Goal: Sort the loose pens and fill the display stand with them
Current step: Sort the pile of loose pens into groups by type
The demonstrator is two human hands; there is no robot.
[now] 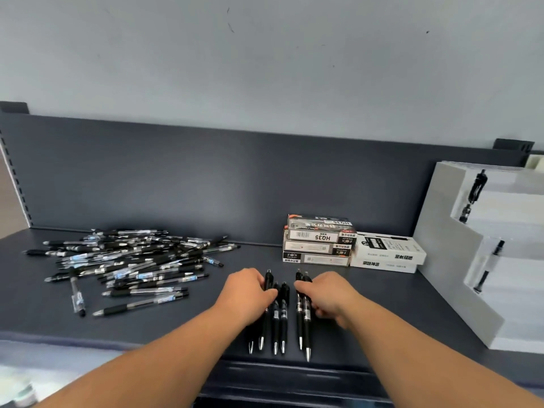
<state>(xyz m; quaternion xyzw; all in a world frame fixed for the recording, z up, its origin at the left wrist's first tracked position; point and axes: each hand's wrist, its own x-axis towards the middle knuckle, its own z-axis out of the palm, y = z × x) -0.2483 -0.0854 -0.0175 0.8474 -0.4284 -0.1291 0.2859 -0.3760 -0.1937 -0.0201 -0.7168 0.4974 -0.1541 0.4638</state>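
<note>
A big heap of loose pens (129, 265), black and clear-bodied, lies on the left of the dark shelf (191, 325). In front of me several black pens (279, 316) lie side by side, tips toward me. My left hand (245, 293) curls its fingers over the left few of them. My right hand (329, 295) curls its fingers over the right pair (303, 319). A white stepped display stand (459, 260) stands at the right, with a few pens upright in its tiers (477, 189).
Stacked pen boxes (319, 245) sit at the back middle, with white boxes (388, 254) beside them. A dark back panel (206, 178) closes off the shelf behind. The shelf's front edge (279, 369) runs just below the pen tips.
</note>
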